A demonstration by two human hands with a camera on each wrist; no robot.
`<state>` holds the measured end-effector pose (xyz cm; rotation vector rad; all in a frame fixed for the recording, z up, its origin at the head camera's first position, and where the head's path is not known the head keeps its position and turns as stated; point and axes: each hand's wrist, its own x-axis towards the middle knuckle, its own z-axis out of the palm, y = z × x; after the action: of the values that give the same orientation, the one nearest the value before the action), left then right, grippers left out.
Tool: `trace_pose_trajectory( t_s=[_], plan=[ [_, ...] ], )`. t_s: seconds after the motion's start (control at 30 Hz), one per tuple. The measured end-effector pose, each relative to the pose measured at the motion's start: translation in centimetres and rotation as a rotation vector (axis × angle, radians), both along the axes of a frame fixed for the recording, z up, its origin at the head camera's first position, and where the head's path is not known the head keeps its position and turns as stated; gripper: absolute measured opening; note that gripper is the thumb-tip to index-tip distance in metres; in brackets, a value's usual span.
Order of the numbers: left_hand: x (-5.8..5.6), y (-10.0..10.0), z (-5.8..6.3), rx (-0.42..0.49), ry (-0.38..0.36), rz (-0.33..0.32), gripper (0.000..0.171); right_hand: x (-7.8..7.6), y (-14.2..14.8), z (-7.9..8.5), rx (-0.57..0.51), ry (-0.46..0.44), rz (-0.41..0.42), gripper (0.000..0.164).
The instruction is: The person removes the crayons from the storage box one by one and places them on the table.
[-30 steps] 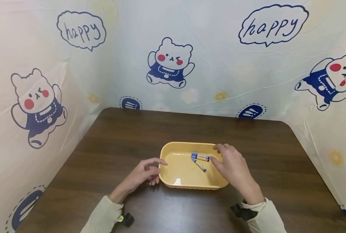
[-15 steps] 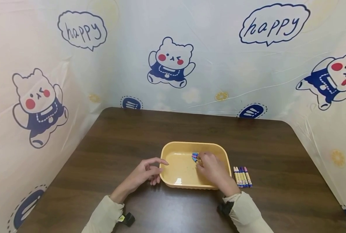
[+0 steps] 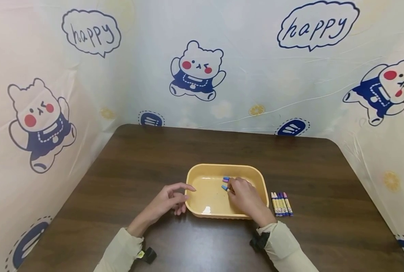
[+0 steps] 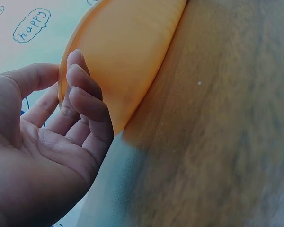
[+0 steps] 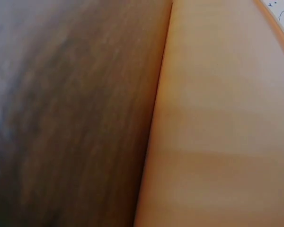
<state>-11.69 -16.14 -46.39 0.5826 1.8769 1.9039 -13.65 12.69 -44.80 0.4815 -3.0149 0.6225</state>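
Note:
A yellow plastic tray (image 3: pixel 205 194) sits mid-table. My left hand (image 3: pixel 168 199) holds its left rim; in the left wrist view, thumb and fingers of that hand (image 4: pixel 61 137) lie on either side of the tray's edge (image 4: pixel 128 52). Inside the tray, my right hand (image 3: pixel 247 195) pinches a blue-tipped crayon (image 3: pixel 224 187), most of which is hidden by the fingers. Just behind it lie a blue-tipped crayon (image 3: pixel 226 178) and a pink-tipped crayon (image 3: pixel 225 181), partly covered by the hand. The right wrist view has only the tray's outer wall (image 5: pixel 217 118) and table, no hand.
Several crayons (image 3: pixel 281 204) lie side by side on the brown wooden table (image 3: pixel 154 151), right of the tray. A printed curtain (image 3: pixel 242 75) surrounds the table's back and sides. Black wrist cameras are strapped at both sleeves.
My right hand has moved from the tray's right rim leftward to the crayons inside and now pinches one. The row of crayons outside came into view. My left hand stays at the rim.

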Motion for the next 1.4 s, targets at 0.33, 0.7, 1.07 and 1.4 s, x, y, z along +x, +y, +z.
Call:
trace_pose_trajectory(
  t_s=[0.33, 0.7, 1.07, 1.4],
  plan=[
    [0.0, 0.0, -0.2, -0.024, -0.017, 0.005, 0.033, 0.2, 0.1, 0.2, -0.008, 0.019, 0.016, 0.013],
    [0.0, 0.0, -0.3, -0.029, -0.014, 0.007, 0.033, 0.3, 0.1, 0.2, 0.003, 0.062, 0.037, 0.009],
    [0.1, -0.1, -0.1, -0.007, 0.018, 0.002, 0.032, 0.7, 0.1, 1.5, -0.003, 0.101, 0.051, 0.008],
    [0.1, -0.1, -0.2, -0.028, 0.021, 0.007, 0.032, 1.2, 0.8, 3.6, -0.039, 0.137, 0.035, 0.007]
  ],
)
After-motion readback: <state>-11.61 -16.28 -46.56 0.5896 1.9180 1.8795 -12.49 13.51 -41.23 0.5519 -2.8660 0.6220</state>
